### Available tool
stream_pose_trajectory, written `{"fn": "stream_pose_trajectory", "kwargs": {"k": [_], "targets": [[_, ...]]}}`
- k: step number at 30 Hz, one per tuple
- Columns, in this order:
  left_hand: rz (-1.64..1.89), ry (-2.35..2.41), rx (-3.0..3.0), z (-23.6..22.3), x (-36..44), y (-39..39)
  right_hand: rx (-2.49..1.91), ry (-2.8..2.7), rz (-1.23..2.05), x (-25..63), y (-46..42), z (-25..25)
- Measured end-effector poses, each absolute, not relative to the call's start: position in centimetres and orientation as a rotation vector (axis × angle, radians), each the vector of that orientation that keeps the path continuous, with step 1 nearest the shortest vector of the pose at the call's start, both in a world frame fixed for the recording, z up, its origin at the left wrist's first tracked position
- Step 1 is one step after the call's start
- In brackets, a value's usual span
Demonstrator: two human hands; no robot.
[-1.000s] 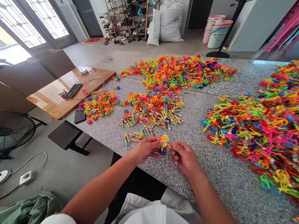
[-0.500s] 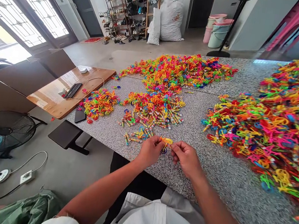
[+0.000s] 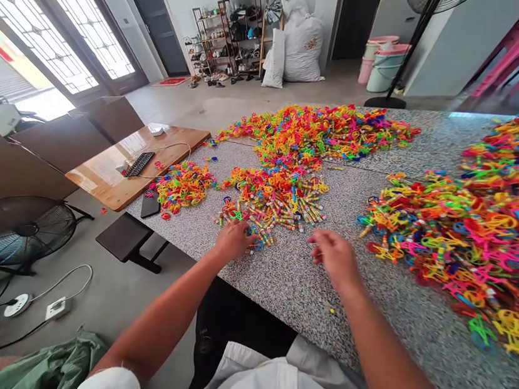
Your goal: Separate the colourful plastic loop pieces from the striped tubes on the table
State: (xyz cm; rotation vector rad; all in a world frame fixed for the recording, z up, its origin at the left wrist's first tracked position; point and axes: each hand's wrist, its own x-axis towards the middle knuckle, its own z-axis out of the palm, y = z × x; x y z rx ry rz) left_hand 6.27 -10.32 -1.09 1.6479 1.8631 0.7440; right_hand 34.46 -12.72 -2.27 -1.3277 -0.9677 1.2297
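Note:
My left hand [image 3: 233, 242] reaches over the near edge of the middle pile of small bright plastic pieces [image 3: 264, 189], with its thumb spread from its fingers. The fingertips are partly hidden among the pieces. Short patterned sticks with pale ends [image 3: 285, 215] lie at the front of that pile, and a few blue bits [image 3: 259, 245] show beside my thumb. To the right, my right hand [image 3: 334, 257] hovers above the speckled tabletop [image 3: 287, 274], fingers loosely apart, nothing visible in them. A tiny yellow bit [image 3: 332, 311] is near my right wrist.
A large heap of coloured pieces [image 3: 487, 229] spreads over the right side. Another heap [image 3: 324, 133] lies at the back, and a smaller one [image 3: 185, 186] on the left by a black phone [image 3: 150, 206]. A wooden board [image 3: 126, 159] adjoins the table's left end.
My hands were together at a yellow and orange piece; they have parted. The left moved left to the pile, the right slightly to the right. The yellow bit near my right wrist is newly visible.

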Motion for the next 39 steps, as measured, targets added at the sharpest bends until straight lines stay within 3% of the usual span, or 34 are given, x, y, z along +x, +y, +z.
{"fn": "stream_pose_trajectory", "kwargs": {"k": [4, 9, 28, 31, 35, 39], "targets": [[0.732, 1.86, 1.645, -1.6, 6.3, -9.7, -1.494, -1.686, 0.945, 28.5, -13.2, -3.6], [1.004, 1.683, 1.194, -1.0, 4.6, -9.5, -1.776, -2.058, 0.664, 25.9, -12.3, -3.6], [1.19, 1.38, 0.755, -1.3, 3.4, -13.8, -1.936, -2.106, 0.7, 22.5, -8.9, -2.1], [1.168, 1.273, 0.732, -1.0, 4.1, -14.2, -1.657, -1.956, 0.857, 23.2, -9.7, -2.2], [1.078, 1.126, 0.715, -0.3, 5.3, -14.4, -1.095, -1.565, 1.43, 24.8, -11.6, -2.7], [0.961, 1.047, 0.714, 0.1, 6.4, -14.5, -0.948, -1.211, 1.694, 26.0, -12.9, -3.0]]}}
